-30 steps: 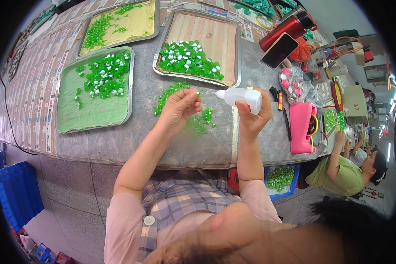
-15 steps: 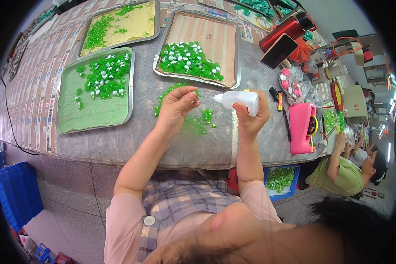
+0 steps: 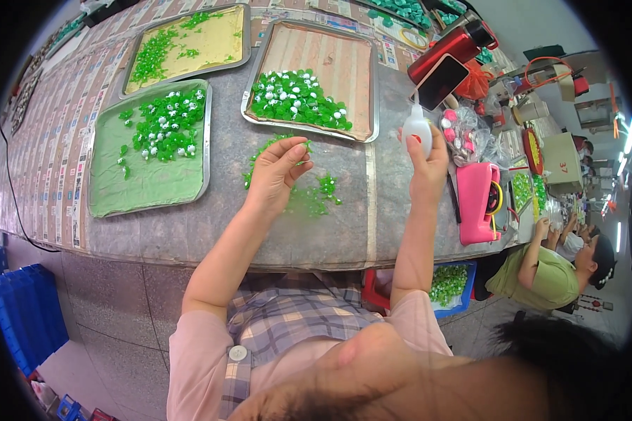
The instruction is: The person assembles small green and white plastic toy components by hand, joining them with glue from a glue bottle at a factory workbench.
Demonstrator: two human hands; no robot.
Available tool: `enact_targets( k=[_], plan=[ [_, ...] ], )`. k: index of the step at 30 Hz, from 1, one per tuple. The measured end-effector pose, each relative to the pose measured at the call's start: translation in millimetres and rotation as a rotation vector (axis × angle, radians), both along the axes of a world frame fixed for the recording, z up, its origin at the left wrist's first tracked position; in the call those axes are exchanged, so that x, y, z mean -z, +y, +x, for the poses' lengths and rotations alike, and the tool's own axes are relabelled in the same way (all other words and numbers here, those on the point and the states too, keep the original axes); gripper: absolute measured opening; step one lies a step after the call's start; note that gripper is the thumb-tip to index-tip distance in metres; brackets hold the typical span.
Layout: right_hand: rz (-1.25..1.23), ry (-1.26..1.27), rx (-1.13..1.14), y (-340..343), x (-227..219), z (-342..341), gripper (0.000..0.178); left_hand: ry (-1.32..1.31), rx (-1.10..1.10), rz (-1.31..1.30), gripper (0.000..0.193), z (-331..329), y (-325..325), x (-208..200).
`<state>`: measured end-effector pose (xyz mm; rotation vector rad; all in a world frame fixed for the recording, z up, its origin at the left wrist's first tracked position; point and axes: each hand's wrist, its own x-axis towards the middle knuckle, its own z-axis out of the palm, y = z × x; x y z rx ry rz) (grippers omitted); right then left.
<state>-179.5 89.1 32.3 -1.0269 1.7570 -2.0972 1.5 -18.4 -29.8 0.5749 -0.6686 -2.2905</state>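
Note:
Between the thumb and forefinger of my left hand (image 3: pixel 279 172) a small green plastic piece (image 3: pixel 309 146) is pinched, partly hidden by the fingers. My right hand (image 3: pixel 426 154) grips a white squeeze bottle (image 3: pixel 417 132) with a narrow nozzle, which points up and away from me. Loose green pieces (image 3: pixel 324 193) lie on the grey table covering below and beside my left hand. Just beyond, a metal tray (image 3: pixel 376 91) lined with brown paper carries a heap of green pieces with white balls (image 3: pixel 295 97).
At the left stand a green-lined tray (image 3: pixel 147 200) and a yellow-lined tray (image 3: pixel 221 52), both with green pieces. A pink tape dispenser (image 3: pixel 476 203), a phone (image 3: pixel 442 81) and a red flask (image 3: pixel 451 50) are at the right. A person in a green shirt (image 3: pixel 551 277) sits farther right.
My right hand has moved right and away from my left hand, and the bottle has swung from pointing left to upright in view. My left hand stays nearly in place, still pinching.

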Motion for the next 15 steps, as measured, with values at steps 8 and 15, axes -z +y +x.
enact_targets(
  k=[8, 15],
  plan=[
    [0.351, 0.068, 0.041, 19.8, 72.4, -60.3, 0.038, -0.007, 0.025, 0.013, 0.013, -1.3, -0.3, 2.0],
    [0.484, 0.77, 0.095, -27.2, 10.1, -11.8, 0.025, -0.021, 0.027, 0.012, 0.013, -0.5, -0.4, 1.1]
  ],
)
